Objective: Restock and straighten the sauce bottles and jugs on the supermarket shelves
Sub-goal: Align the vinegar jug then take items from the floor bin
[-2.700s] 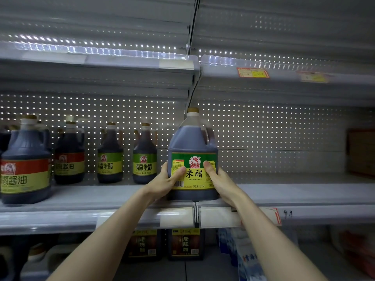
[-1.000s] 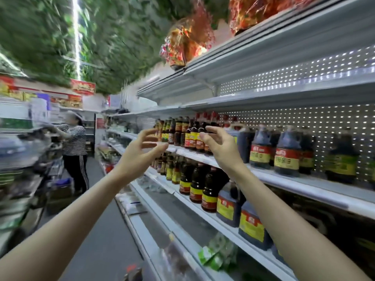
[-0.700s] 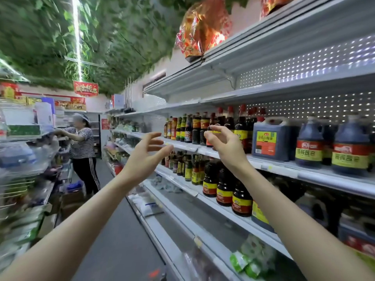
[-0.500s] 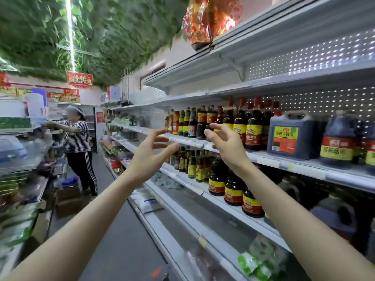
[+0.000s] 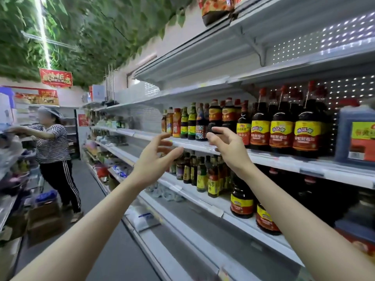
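Head camera, mid-aisle: reaching in with left hand (image 5: 154,161) and right hand (image 5: 227,151), fingers loose and spread, gripping nothing, close in front of the small sauce bottles (image 5: 188,124) on the middle shelf (image 5: 284,160). Looks orderly among the yellow-labelled bottles (image 5: 281,128) and blue jug (image 5: 355,134) further right. Straightening here apparently not begun, with gaps to fill on the lower shelf (image 5: 194,196).
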Demonstrator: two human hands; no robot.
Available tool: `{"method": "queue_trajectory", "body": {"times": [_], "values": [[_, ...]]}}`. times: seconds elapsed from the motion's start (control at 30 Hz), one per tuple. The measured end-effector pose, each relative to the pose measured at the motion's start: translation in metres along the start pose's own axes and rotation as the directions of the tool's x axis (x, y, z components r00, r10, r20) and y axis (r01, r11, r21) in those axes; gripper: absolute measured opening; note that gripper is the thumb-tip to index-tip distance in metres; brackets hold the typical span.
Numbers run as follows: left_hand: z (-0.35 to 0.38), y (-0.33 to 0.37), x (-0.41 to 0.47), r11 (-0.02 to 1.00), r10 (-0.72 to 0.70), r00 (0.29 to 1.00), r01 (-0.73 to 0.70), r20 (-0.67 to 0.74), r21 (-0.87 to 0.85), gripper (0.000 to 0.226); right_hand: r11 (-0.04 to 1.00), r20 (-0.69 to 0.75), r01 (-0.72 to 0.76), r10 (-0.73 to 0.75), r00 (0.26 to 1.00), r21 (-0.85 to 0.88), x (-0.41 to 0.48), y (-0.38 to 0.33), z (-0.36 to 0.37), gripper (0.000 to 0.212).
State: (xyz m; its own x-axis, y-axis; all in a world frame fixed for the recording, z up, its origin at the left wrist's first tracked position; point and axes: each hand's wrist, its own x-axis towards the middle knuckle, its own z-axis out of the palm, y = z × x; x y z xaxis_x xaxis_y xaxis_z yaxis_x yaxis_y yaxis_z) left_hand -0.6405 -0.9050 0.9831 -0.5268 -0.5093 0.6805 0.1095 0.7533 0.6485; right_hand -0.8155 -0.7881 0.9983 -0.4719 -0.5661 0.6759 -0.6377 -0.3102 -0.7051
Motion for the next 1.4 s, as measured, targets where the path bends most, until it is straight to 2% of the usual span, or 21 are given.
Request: {"method": "queue_trajectory", "body": {"times": [0.17, 0.27, 0.4, 0.57, 0.7, 0.83, 0.9, 1.0, 1.07, 1.2, 1.27, 1.4], "values": [[0.012, -0.069, 0.064, 0.999, -0.004, 0.998, 0.007, 0.066, -0.049, 0.054, 0.999, -0.028, -0.027, 0.026, 0.999, -0.046, 0.053, 0.045, 0.026, 0.021], [0.029, -0.11, 0.092, 0.993, -0.016, 0.995, 0.028, 0.096, -0.115, 0.056, 0.994, -0.062, -0.08, 0.076, 0.995, -0.068, 0.071, 0.076, 0.034, 0.027], [0.057, -0.176, 0.13, 0.985, -0.015, 0.979, 0.049, 0.204, -0.165, 0.059, 0.978, -0.102, -0.166, 0.153, 0.983, -0.129, 0.091, 0.137, 0.053, 0.03], [0.088, -0.257, 0.177, 0.978, 0.024, 0.949, 0.043, 0.313, -0.205, 0.055, 0.946, -0.194, -0.266, 0.23, 0.954, -0.184, 0.113, 0.207, 0.083, 0.03], [0.113, -0.335, 0.217, 0.969, 0.034, 0.9, 0.077, 0.435, -0.236, 0.049, 0.905, -0.303, -0.381, 0.314, 0.9, -0.191, 0.13, 0.266, 0.117, 0.032], [0.145, -0.411, 0.226, 0.951, -0.008, 0.823, 0.181, 0.568, -0.25, 0.044, 0.842, -0.405, -0.518, 0.427, 0.809, -0.148, 0.125, 0.323, 0.152, 0.028], [0.163, -0.447, 0.219, 0.931, -0.032, 0.765, 0.258, 0.644, -0.26, 0.052, 0.786, -0.436, -0.605, 0.504, 0.745, -0.126, 0.111, 0.357, 0.167, 0.024], [0.194, -0.497, 0.192, 0.901, -0.078, 0.686, 0.359, 0.724, -0.243, 0.073, 0.687, -0.459, -0.722, 0.616, 0.641, -0.085, 0.082, 0.403, 0.185, 0.032], [0.215, -0.528, 0.169, 0.888, -0.121, 0.635, 0.413, 0.763, -0.203, 0.068, 0.626, -0.468, -0.777, 0.667, 0.579, -0.069, 0.06, 0.434, 0.192, 0.033], [0.253, -0.583, 0.116, 0.841, -0.211, 0.523, 0.527, 0.826, -0.119, 0.037, 0.506, -0.482, -0.863, 0.752, 0.45, -0.015, 0.004, 0.497, 0.21, 0.035], [0.266, -0.613, 0.079, 0.816, -0.249, 0.441, 0.576, 0.862, -0.059, 0.037, 0.441, -0.481, -0.897, 0.792, 0.374, 0.028, -0.032, 0.527, 0.221, 0.035], [0.281, -0.67, 0.013, 0.778, -0.343, 0.356, 0.626, 0.869, 0.051, 0.04, 0.355, -0.452, -0.932, 0.845, 0.285, 0.076, -0.094, 0.579, 0.248, 0.026]]}}
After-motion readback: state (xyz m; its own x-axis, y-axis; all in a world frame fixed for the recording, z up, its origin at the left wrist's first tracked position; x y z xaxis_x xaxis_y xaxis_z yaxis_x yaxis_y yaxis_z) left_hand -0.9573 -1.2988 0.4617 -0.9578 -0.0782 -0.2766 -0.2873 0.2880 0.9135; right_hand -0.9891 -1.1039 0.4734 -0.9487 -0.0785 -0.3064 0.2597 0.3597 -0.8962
